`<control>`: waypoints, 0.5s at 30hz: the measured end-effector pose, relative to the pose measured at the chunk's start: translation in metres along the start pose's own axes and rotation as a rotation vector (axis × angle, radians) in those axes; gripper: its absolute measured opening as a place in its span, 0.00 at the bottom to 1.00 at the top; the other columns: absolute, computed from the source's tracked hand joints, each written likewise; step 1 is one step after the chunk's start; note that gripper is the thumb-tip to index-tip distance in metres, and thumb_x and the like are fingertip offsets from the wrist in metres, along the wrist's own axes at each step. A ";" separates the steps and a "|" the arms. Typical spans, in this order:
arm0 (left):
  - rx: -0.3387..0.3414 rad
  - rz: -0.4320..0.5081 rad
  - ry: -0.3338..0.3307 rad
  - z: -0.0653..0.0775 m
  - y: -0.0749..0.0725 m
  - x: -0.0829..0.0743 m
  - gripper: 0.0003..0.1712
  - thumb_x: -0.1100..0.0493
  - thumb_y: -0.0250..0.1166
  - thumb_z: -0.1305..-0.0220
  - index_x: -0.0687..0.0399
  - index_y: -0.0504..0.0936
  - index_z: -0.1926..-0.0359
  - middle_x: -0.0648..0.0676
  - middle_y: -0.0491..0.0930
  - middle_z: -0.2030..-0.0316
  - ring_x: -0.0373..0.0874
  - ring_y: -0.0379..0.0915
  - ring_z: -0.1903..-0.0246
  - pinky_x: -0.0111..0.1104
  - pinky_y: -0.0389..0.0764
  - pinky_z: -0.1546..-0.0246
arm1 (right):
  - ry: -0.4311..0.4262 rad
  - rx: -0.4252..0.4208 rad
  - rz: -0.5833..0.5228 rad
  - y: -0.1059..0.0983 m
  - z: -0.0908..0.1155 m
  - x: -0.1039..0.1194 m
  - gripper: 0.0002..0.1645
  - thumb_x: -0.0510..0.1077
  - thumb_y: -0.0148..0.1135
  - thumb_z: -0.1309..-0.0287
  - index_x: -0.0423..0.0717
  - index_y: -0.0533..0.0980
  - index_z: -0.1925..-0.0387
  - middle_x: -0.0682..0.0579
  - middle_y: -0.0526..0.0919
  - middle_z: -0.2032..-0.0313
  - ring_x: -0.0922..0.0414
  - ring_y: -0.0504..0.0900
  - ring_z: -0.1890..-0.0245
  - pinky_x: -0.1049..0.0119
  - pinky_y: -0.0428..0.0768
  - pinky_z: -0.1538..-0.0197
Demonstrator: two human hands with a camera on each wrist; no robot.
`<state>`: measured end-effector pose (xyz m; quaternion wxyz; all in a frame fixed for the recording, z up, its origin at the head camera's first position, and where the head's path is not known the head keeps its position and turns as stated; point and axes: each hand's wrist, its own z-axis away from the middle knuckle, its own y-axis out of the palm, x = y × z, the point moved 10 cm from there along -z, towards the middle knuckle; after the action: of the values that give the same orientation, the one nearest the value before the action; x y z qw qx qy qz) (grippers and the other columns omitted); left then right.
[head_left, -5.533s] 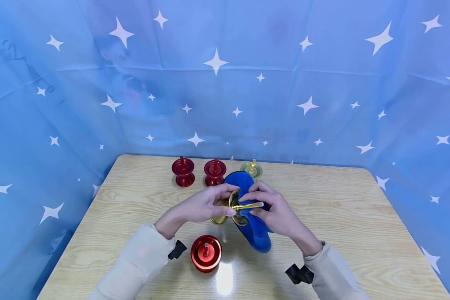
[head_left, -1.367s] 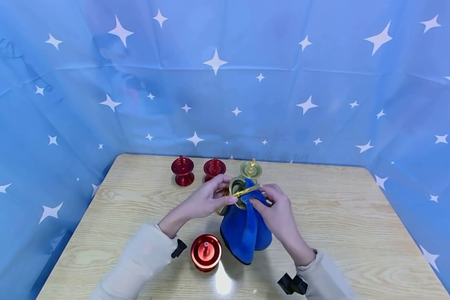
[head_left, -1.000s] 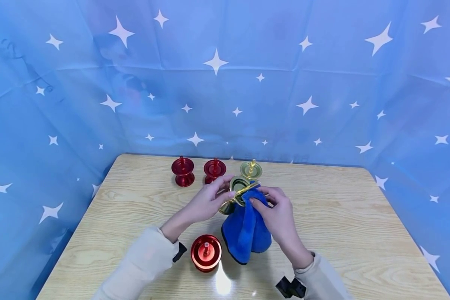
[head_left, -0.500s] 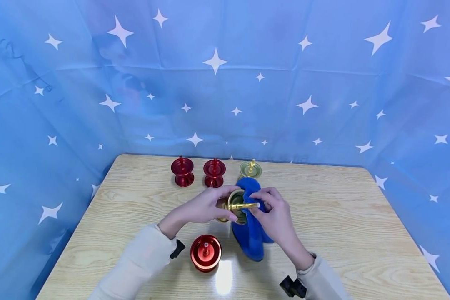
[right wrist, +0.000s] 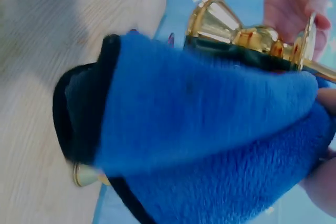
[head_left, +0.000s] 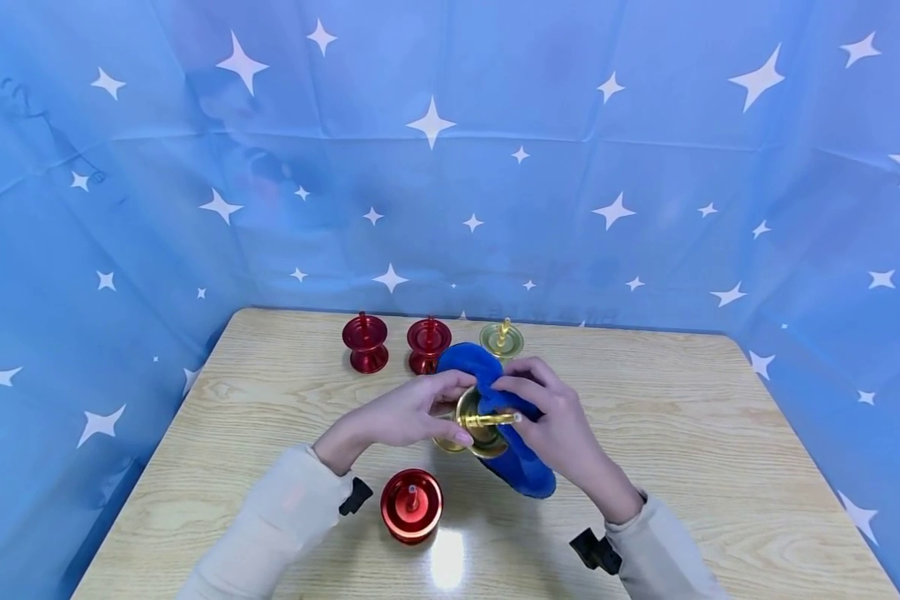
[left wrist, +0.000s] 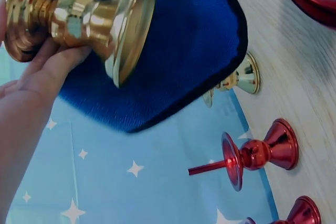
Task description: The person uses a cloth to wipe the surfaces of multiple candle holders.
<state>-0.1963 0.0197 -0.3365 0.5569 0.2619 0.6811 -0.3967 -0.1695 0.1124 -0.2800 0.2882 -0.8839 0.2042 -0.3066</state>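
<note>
My left hand (head_left: 408, 410) grips a gold candle holder (head_left: 490, 419), tilted above the table with its dish and central tube facing right. In the left wrist view the holder's flared base (left wrist: 128, 30) points away from the hand. My right hand (head_left: 555, 412) pinches a blue cloth (head_left: 528, 475) against the dish, near the tube. Dark-edged folds of the cloth (right wrist: 194, 108) hang below the fingers and fill much of the right wrist view. Part of the dish is hidden behind cloth and fingers. Just in front stands a red candle holder (head_left: 412, 507), upright.
Along the back of the wooden table (head_left: 682, 417) stand two red candle holders, one at the left (head_left: 365, 335) and another beside it (head_left: 429, 337), partly behind the cloth. A second gold holder (head_left: 502, 340) stands right of them. A starry blue curtain (head_left: 540, 167) hangs behind.
The cloth has shifted from hanging below the dish to lying around its far side and back. My left hand has tipped the gold holder, swinging its tube from slanting up to nearly level.
</note>
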 end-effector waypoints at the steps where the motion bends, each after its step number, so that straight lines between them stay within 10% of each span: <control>1: -0.024 0.006 -0.007 0.001 -0.003 0.001 0.29 0.68 0.62 0.43 0.69 0.61 0.42 0.62 0.75 0.51 0.44 0.74 0.53 0.32 0.73 0.49 | 0.029 0.005 -0.002 0.000 0.002 -0.003 0.19 0.22 0.68 0.65 0.39 0.80 0.68 0.46 0.76 0.62 0.53 0.78 0.63 0.61 0.81 0.66; 15: -0.436 0.096 -0.099 0.014 -0.063 0.023 0.29 0.59 0.60 0.38 0.67 0.62 0.40 0.63 0.75 0.51 0.50 0.74 0.53 0.38 0.75 0.51 | 0.435 0.067 -0.282 -0.002 0.021 -0.045 0.12 0.29 0.64 0.52 0.41 0.79 0.63 0.50 0.76 0.59 0.55 0.77 0.61 0.64 0.80 0.58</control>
<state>-0.2443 -0.0281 -0.3435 0.6513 0.1475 0.7094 -0.2253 -0.1880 0.1463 -0.3112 0.2208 -0.8069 0.1258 -0.5332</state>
